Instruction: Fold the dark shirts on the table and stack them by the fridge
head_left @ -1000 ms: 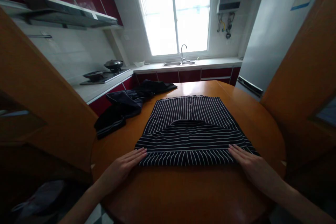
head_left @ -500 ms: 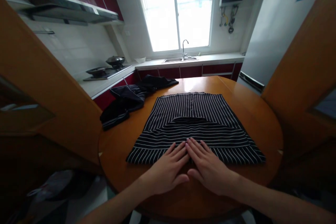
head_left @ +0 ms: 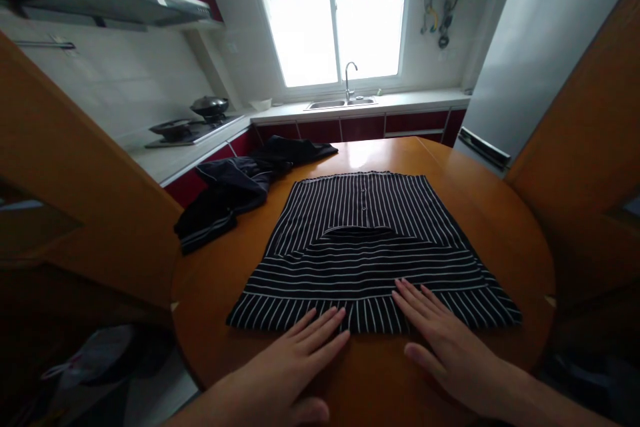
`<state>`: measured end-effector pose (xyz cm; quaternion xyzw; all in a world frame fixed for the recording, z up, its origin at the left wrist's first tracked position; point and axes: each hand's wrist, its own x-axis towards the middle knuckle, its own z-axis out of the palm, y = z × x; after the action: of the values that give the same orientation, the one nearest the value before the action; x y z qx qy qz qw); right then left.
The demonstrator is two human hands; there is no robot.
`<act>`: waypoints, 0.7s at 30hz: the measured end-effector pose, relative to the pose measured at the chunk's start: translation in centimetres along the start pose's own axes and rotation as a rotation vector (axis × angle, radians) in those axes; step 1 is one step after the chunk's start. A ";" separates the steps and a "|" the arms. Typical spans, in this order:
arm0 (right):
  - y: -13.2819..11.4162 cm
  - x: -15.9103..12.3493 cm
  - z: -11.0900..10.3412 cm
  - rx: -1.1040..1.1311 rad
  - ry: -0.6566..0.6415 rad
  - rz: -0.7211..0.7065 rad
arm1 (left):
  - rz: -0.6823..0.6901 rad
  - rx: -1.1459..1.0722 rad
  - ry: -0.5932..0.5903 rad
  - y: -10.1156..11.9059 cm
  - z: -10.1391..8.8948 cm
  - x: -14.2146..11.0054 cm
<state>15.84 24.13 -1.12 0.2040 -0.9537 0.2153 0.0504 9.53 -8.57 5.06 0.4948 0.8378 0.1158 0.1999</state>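
A folded black shirt with white stripes [head_left: 367, 247] lies flat in the middle of a round wooden table [head_left: 505, 227]. My left hand [head_left: 295, 363] rests flat on the table at the shirt's near edge, fingers stretched out, fingertips touching the fabric. My right hand [head_left: 447, 340] lies flat too, its fingers spread on the shirt's near hem. Neither hand holds anything.
A heap of dark clothes [head_left: 240, 187] lies on the table's far left. Wooden chair backs [head_left: 75, 193] stand at both sides. Behind are a counter with a sink [head_left: 340, 103], a stove with pans [head_left: 193, 123] and a grey fridge [head_left: 530, 60].
My hands went from the shirt's two near corners to its middle, side by side. Now they have slid back toward me and a little apart, near the hem.
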 end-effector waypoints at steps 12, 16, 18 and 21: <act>8.4 17.7 -5.3 -0.022 0.016 0.592 | -0.639 0.033 0.301 -12.6 -9.4 15.2; 8.6 18.4 -3.7 -0.012 -0.050 0.580 | -0.571 -0.061 0.256 -14.3 -8.9 16.1; 9.0 18.1 -3.3 0.064 -0.036 0.536 | -0.479 -0.201 0.276 -15.1 -8.4 15.6; 9.9 17.5 -3.3 0.209 -0.039 0.445 | -0.417 -0.425 0.301 -16.3 -7.5 15.0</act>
<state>-4.15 27.30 1.15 -0.0030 -0.9485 0.3144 -0.0381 -13.08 -3.32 2.10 0.2373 0.8982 0.3164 0.1922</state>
